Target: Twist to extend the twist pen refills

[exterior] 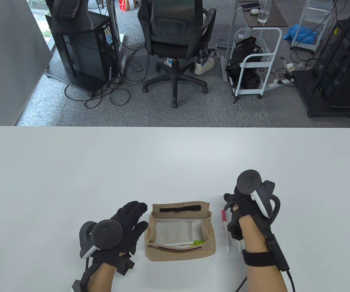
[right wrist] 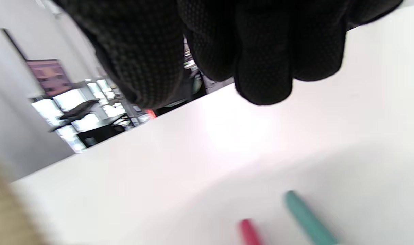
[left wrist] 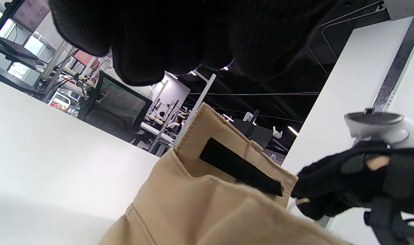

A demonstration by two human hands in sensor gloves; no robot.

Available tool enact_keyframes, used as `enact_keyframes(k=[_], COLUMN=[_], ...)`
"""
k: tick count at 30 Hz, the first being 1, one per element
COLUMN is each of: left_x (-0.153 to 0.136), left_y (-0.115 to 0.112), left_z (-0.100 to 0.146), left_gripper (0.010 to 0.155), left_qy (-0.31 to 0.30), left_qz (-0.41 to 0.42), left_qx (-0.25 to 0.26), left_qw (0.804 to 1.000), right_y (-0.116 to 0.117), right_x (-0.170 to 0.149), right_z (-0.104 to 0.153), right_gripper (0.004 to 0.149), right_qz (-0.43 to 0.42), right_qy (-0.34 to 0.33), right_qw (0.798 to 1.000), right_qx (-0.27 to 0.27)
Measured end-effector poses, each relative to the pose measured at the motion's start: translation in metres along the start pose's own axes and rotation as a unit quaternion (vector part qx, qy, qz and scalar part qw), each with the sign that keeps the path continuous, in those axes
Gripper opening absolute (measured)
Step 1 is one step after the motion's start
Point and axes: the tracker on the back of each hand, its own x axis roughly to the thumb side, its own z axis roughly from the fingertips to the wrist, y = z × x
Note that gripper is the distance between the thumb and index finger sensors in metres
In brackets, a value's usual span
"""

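Observation:
A beige fabric pen pouch (exterior: 179, 252) lies open near the table's front edge, with a green-capped pen (exterior: 197, 242) inside. A white pen with a red cap (exterior: 225, 231) lies on the table just right of the pouch. In the right wrist view its red end (right wrist: 249, 233) lies beside a teal pen (right wrist: 307, 219). My right hand (exterior: 231, 202) hovers right of the red-capped pen with its fingers (right wrist: 261, 68) curled and nothing in them. My left hand (exterior: 138, 214) rests open on the table against the pouch's left side. The pouch (left wrist: 207, 204) fills the lower part of the left wrist view.
The white table (exterior: 102, 170) stretches wide behind and to both sides of the pouch. An office chair (exterior: 175, 39), a white cart (exterior: 254, 60) and equipment racks stand on the floor beyond the table's far edge.

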Motion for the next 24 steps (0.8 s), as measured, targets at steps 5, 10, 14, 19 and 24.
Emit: enact_keyframes(k=[5, 10, 14, 19, 24], left_x=[0.018, 0.051, 0.073, 0.085, 0.080], left_y=[-0.003, -0.007, -0.020, -0.058, -0.100], left_z=[-0.003, -0.018, -0.039, -0.064, -0.064], left_gripper=[0.062, 0.045, 0.043, 0.044, 0.047], left_qy=[-0.027, -0.075, -0.081, -0.057, -0.039], left_qz=[-0.019, -0.073, -0.110, -0.150, -0.195], left_qx=[-0.008, -0.005, -0.058, -0.150, -0.248], left_qw=[0.999, 0.995, 0.989, 0.976, 0.948], right_y=[0.004, 0.027, 0.039, 0.040, 0.040], right_x=[0.036, 0.053, 0.055, 0.056, 0.056], right_z=[0.016, 0.018, 0.017, 0.017, 0.018], right_gripper=[0.067, 0.060, 0.046, 0.044, 0.044], right_qz=[-0.016, 0.039, 0.058, 0.062, 0.065], right_qy=[-0.092, -0.114, -0.120, -0.124, -0.123], right_qw=[0.993, 0.989, 0.988, 0.988, 0.988], right_qx=[0.075, 0.086, 0.076, 0.066, 0.063])
